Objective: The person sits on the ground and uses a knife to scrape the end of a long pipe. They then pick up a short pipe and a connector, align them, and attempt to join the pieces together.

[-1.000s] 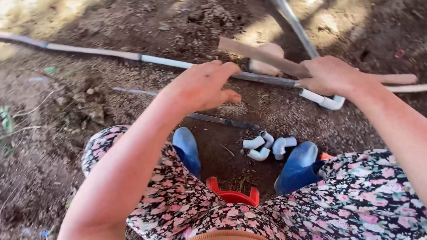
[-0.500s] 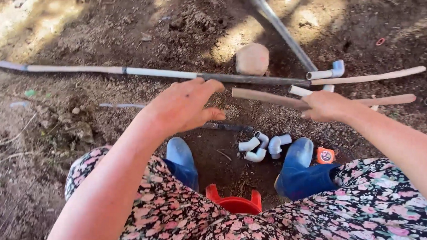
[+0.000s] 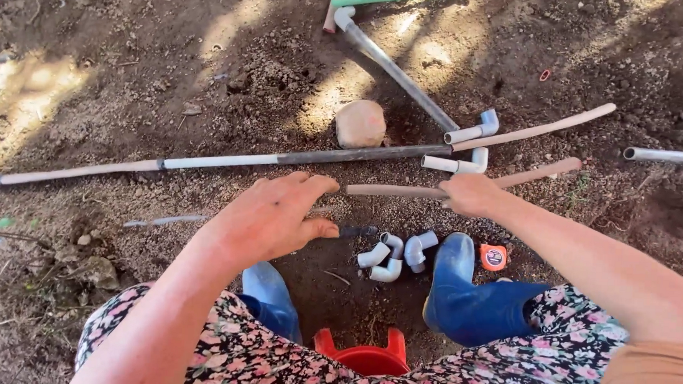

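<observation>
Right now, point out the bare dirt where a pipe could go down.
Free: the soil beyond the long pipe, left of the round stone. Crowded: between the blue boots, where elbow fittings lie, and around the right hand gripping a tan pipe.

tan pipe [image 3: 403,191] | long, thin | near-level above soil | right-end gripped

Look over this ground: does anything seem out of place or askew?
Mostly scatter: pipes lie at crossing angles on bare soil, loose elbow fittings sit between the blue boots, and a round stone rests beside the long pipe. Nothing looks broken.
</observation>
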